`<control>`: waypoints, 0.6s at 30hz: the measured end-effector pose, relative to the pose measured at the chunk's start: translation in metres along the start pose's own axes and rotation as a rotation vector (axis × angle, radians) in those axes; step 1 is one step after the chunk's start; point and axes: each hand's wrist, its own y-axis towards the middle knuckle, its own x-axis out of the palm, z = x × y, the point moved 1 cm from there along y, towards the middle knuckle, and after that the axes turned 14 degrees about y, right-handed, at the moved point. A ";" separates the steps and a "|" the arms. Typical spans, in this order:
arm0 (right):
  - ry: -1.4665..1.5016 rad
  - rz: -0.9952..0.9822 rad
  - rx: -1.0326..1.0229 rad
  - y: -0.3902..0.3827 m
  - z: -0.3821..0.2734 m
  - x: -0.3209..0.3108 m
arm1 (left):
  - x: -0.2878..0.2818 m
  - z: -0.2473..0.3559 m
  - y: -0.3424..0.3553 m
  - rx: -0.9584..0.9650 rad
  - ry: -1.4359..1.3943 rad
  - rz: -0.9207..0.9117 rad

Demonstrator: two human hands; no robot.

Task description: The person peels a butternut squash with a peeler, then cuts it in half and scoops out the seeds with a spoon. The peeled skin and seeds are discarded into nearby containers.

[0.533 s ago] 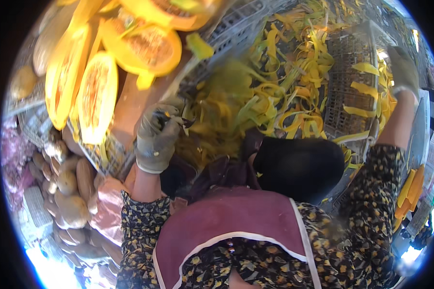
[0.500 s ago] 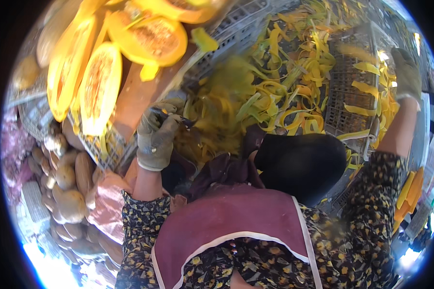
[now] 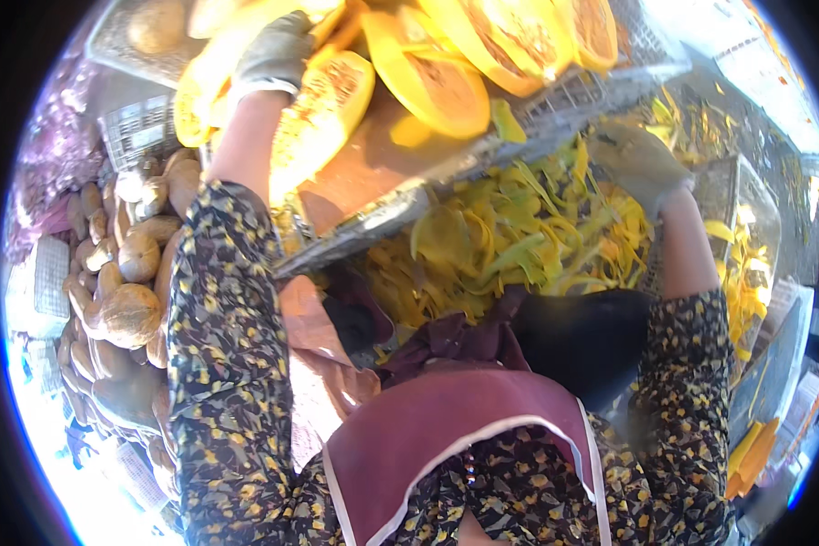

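Note:
My left hand (image 3: 273,53), in a pale work glove, reaches up over the split orange squash halves. Its fingers look curled, and what they close on is hidden. Beneath that wrist lies a squash half (image 3: 332,100) with its seedy hollow facing up. Another squash half (image 3: 439,89) rests to its right, on a brown board (image 3: 373,173). My right hand (image 3: 642,164), gloved too, hangs over the far right of a heap of yellow and green peelings (image 3: 510,237). Motion smears its fingers, so I cannot make out whether they hold anything.
Whole tan squashes (image 3: 127,314) are piled at the left. A plastic crate (image 3: 742,196) with yellow strips stands at the right. A grey crate edge (image 3: 400,205) runs between the board and the peelings. Orange pieces (image 3: 753,455) lie at the lower right.
My left hand has gone from near my lap up to the squash halves. A dark tool it held no longer shows. My right hand has come inward from the far right. The view has shifted.

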 end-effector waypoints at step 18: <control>0.491 0.627 0.846 -0.055 0.268 0.272 | 0.233 0.049 -0.464 -1.456 -0.795 -1.118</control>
